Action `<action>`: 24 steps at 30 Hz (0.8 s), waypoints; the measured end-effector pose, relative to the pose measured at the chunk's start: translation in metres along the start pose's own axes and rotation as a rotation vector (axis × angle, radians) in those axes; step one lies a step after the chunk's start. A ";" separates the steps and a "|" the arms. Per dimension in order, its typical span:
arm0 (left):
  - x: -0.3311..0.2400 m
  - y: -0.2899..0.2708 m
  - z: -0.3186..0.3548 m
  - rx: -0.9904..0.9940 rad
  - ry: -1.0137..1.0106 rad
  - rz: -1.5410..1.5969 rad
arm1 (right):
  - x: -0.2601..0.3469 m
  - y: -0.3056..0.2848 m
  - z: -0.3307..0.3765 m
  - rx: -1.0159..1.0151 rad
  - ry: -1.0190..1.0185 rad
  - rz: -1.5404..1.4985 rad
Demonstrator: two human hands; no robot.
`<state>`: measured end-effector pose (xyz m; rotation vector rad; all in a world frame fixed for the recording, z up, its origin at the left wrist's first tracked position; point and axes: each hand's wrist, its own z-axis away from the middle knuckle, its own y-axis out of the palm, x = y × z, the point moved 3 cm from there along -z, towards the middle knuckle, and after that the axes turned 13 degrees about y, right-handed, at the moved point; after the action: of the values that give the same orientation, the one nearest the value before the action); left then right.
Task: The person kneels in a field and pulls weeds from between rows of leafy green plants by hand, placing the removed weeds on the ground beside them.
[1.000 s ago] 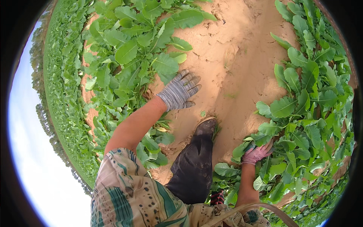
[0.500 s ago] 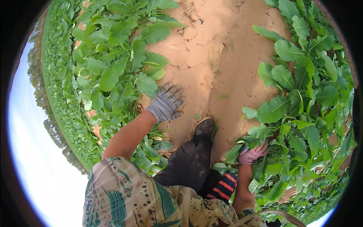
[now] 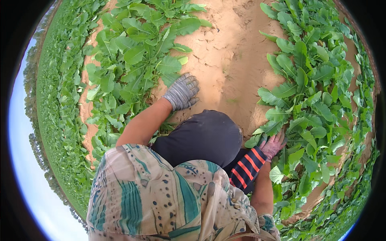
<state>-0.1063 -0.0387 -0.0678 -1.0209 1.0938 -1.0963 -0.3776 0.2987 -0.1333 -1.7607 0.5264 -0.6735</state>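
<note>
Hands work on opposite sides of a bare sandy path (image 3: pixel 237 60) that runs between two beds of broad-leaved green plants. The left hand (image 3: pixel 181 92), in a grey knitted glove, lies at the inner edge of the left bed (image 3: pixel 132 60), fingers together and bent slightly down toward the soil just where the outermost leaves meet the sand. Its grip is slack and closed on nothing that shows; it seems to rest there as a prop, taking some weight while the body leans forward and low.

The right hand (image 3: pixel 273 145), in a pink glove, is pushed in among the leaves of the right bed (image 3: pixel 313 92), near its inner edge. Leaves lap over the fingers, so whether that grip is clamped on a stem or lying loose among the foliage cannot be told. Reaching in low like this probably puts the hand near the base of a plant rather than at its leaf tips.

Between the arms a knee in dark cloth (image 3: pixel 201 136) is bent up over the path, with a striped navy and red cuff (image 3: pixel 245 168) beside the right forearm. A patterned beige and teal sleeve (image 3: pixel 161 193) fills the lower part of the view. Sky shows along the curved left rim.
</note>
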 end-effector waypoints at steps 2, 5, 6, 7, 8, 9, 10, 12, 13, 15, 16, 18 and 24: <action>-0.003 0.000 0.000 -0.006 -0.005 -0.032 | 0.001 -0.003 -0.002 0.297 0.159 0.236; -0.011 -0.005 0.007 -0.114 -0.033 -0.111 | 0.013 -0.045 -0.009 0.246 0.102 -0.080; -0.014 -0.006 0.013 -0.144 -0.068 -0.108 | 0.016 -0.065 -0.003 0.259 0.275 -0.382; -0.018 -0.008 0.025 -0.209 -0.098 -0.157 | 0.017 -0.086 0.001 0.248 0.382 -0.472; -0.015 -0.009 0.037 -0.174 -0.196 -0.113 | 0.021 -0.106 0.005 0.236 0.490 -0.580; -0.011 -0.010 0.052 -0.125 -0.289 -0.061 | 0.030 -0.127 0.007 0.205 0.439 -0.635; -0.005 -0.011 0.067 -0.075 -0.383 -0.014 | 0.040 -0.148 0.010 0.183 0.370 -0.604; 0.009 -0.019 0.090 -0.013 -0.465 -0.061 | 0.063 -0.174 0.008 0.211 0.385 -0.735; 0.017 -0.024 0.097 -0.008 -0.519 -0.061 | 0.078 -0.183 0.006 0.182 0.322 -0.779; 0.030 -0.029 0.103 0.055 -0.565 -0.037 | 0.107 -0.188 0.000 0.198 0.269 -0.707; 0.035 -0.030 0.102 0.080 -0.578 -0.032 | 0.120 -0.187 -0.003 0.209 0.237 -0.689; 0.041 -0.033 0.100 0.108 -0.601 -0.022 | 0.142 -0.182 -0.005 0.266 0.150 -0.570; 0.055 -0.034 0.089 0.105 -0.694 0.076 | 0.151 -0.157 -0.005 0.493 0.081 -0.178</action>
<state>-0.0178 -0.0909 -0.0283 -1.1424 0.5023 -0.6440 -0.2675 0.2398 0.0450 -1.3265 0.2296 -0.9154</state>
